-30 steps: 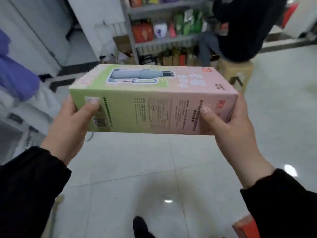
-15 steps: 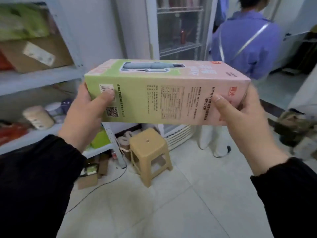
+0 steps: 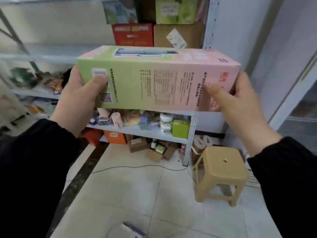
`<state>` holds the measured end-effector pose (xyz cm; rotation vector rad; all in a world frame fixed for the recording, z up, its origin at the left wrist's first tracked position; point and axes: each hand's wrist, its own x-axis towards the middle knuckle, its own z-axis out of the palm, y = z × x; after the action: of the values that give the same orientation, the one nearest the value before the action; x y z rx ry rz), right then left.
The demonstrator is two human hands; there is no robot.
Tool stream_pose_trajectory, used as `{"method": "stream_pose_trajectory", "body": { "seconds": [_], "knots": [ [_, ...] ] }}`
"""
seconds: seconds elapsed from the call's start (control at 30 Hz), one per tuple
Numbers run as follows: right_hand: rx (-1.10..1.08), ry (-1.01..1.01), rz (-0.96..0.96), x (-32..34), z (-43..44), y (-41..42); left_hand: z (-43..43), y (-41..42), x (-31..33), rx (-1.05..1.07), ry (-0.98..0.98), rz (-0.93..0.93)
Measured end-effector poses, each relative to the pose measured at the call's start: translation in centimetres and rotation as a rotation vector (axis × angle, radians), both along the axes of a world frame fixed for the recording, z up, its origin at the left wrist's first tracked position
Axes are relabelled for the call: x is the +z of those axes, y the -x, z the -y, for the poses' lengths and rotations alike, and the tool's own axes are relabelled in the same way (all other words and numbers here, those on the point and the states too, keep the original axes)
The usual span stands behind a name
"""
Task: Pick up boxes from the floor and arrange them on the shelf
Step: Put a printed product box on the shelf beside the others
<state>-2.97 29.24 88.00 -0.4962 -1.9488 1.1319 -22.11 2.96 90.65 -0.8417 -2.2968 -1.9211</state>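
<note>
I hold a long green and pink box (image 3: 154, 79) lying flat at chest height, with a bottle pictured on its top face. My left hand (image 3: 80, 98) grips its green end, thumb on the front face. My right hand (image 3: 238, 100) grips the pink end the same way. Behind the box stands a grey metal shelf (image 3: 147, 130). An upper level of it carries a red box (image 3: 133, 34), a brown carton (image 3: 178, 35) and green boxes (image 3: 175, 10). A lower level holds small tins, rolls and packets.
A tan plastic stool (image 3: 221, 170) stands on the tiled floor at the right, close to the shelf's corner post (image 3: 189, 140). Small cartons (image 3: 154, 148) and an orange box (image 3: 115, 137) lie under the shelf. A cable (image 3: 137, 166) runs across the floor. A glass-door cabinet (image 3: 298, 103) is at the right.
My view has swung left and now faces the shelf. The person in purple is out of sight and the stool has shifted to the right. Both hands keep the same hold on the box.
</note>
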Motion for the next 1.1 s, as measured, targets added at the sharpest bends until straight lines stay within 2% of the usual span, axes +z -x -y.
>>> {"method": "stream_pose_trajectory", "body": {
  "seconds": [0.2,0.3,0.67,0.9,1.1],
  "knots": [
    [0.247,-0.065,0.018,-0.2,-2.7,5.8,0.6,-0.5,-1.5,0.264,0.064,-0.081],
    [0.342,-0.051,0.027,-1.5,-3.1,8.2,1.3,-0.7,-3.1,0.356,-0.017,-0.009],
    [0.613,0.002,0.046,-2.7,1.6,17.8,7.7,1.7,-5.0,0.551,-0.039,0.030],
    [0.582,-0.059,0.044,-2.2,7.6,26.7,14.0,9.4,-5.0,0.563,-0.055,0.033],
    [0.512,-0.033,0.018,-0.1,11.3,32.0,17.1,17.3,-2.5,0.483,-0.080,0.007]
  ]
}}
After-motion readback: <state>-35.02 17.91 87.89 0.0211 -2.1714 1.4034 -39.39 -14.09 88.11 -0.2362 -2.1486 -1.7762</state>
